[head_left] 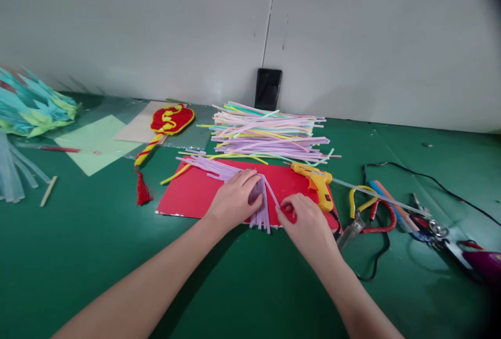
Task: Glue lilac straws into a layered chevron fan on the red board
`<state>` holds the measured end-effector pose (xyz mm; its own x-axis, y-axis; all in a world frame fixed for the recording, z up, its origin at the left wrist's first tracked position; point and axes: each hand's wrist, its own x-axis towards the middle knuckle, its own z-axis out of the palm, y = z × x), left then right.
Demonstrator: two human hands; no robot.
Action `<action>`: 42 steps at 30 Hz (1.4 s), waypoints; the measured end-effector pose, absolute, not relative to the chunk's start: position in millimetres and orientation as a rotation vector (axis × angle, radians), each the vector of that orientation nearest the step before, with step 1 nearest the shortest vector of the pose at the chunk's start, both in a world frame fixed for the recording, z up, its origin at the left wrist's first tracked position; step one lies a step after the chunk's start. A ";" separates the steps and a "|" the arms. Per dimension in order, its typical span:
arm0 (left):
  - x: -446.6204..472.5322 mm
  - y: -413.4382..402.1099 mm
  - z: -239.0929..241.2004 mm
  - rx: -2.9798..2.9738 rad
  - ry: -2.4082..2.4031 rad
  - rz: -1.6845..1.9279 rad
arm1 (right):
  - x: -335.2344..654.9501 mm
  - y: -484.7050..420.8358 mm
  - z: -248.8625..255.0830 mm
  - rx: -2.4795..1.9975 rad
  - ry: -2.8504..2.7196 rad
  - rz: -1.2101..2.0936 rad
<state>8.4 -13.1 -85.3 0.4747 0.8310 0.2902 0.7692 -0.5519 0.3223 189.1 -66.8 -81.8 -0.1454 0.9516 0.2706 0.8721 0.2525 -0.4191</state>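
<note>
A red sheet (195, 193) lies on the green table (97, 255). On it rests a bundle of lilac pipe cleaners (263, 208), bent downward at the right end. My left hand (235, 198) presses down on the bundle with fingers curled over it. My right hand (305, 221) pinches the end of one lilac strand just right of the bundle. A yellow glue gun (319, 185) lies at the sheet's right edge, close to my right hand.
A pile of pastel pipe cleaners (270, 132) sits behind the sheet, a black phone (268, 89) leaning on the wall. Pliers and scissors (368, 213) with cables lie right. A red-and-yellow fan ornament (168, 122), green paper (94, 143) and a teal craft piece (31, 106) are left.
</note>
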 end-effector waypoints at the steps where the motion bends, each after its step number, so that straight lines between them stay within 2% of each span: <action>1: 8.5 -13.1 -85.6 2.580 1.403 0.633 | 189.4 -66.7 -82.3 -1.659 -2.050 0.226; 42: 7.4 -12.8 -84.6 2.594 1.431 0.506 | 182.1 -71.9 -90.6 -1.581 -1.961 0.421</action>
<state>7.4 -12.8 -84.6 0.4924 0.8410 0.2243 0.7951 -0.5394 0.2772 182.1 -71.9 -90.6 -0.1297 0.9623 0.2391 0.7796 0.2480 -0.5751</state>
